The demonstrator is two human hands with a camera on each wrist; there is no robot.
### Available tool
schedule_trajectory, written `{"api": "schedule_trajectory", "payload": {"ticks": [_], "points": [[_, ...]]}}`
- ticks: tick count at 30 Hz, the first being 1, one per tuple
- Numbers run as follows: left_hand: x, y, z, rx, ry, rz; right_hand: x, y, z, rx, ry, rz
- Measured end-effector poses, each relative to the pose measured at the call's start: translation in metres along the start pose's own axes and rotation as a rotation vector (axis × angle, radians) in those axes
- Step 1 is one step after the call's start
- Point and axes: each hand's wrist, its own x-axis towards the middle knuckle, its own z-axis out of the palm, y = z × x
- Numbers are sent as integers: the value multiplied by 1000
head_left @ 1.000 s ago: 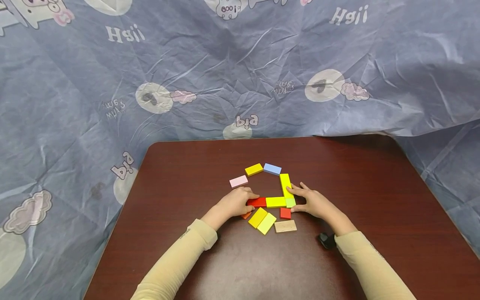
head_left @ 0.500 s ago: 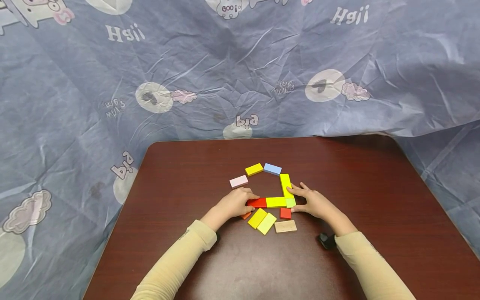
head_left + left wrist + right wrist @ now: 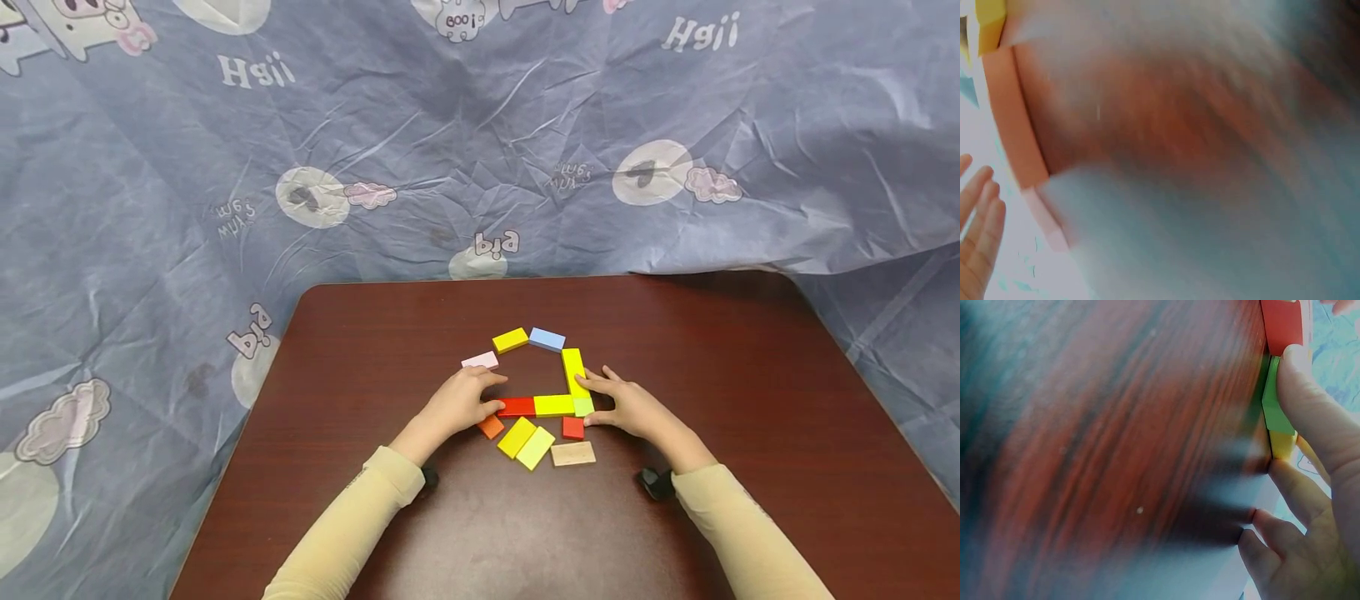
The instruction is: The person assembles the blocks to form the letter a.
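Note:
On the table, a red block, a yellow block and a small light green block lie end to end in a row. From the green one a longer yellow block runs away from me. My left hand hovers at the row's left end, fingers spread, thumb tip by the red block; in the left wrist view its fingers are straight and apart from the orange block. My right hand touches the right side: forefinger at the long yellow block, thumb beside the green block.
Beyond the row lie a pink block, another yellow block and a blue block. Nearer me are two yellowish blocks, a small red block and a plain wooden block. A printed cloth hangs behind the table.
My left hand has let go of the red block and shifted left, its fingers spreading. More of the orange block shows, and the hand now overlaps the pink block. My right hand stays put.

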Motion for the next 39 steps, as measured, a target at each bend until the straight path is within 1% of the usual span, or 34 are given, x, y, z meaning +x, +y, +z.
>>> {"api": "schedule_trajectory", "payload": {"ticks": [2, 5, 7, 9, 12, 15, 18, 23, 25, 29, 32, 35, 39], "points": [[-6, -3, -4, -5, 44, -60, 0, 0, 0, -1, 1, -4], [-16, -5, -5, -7, 74, -137, 1, 0, 0, -1, -5, -1], [-23, -4, -3, -4, 68, -183, 1, -1, -1, 1, -12, 7], [-29, -2, 0, 1, 57, -213, 1, -1, -1, 3, -18, 13], [-35, 5, 6, 23, 47, -229, 1, -1, -3, 3, -20, 18], [-38, 11, 12, 47, 50, -224, 1, -1, -3, 1, -19, 14], [-40, 14, 16, 61, 55, -217, 1, 0, -2, 3, -15, 13], [-44, 14, 20, 64, 88, -199, 1, 0, 0, 4, -17, 20], [-45, 13, 22, 61, 90, -194, 0, 0, 1, 7, -20, 22], [-47, 9, 25, 41, 68, -185, -1, -1, 4, 17, -24, 25], [-48, 6, 23, 22, 37, -172, -2, -1, 4, 17, -24, 22], [-48, 3, 17, 13, 3, -137, -2, -2, 3, 13, -17, 16], [-48, -2, 8, 9, -38, -60, -2, -1, 1, 9, 1, 4]]}}
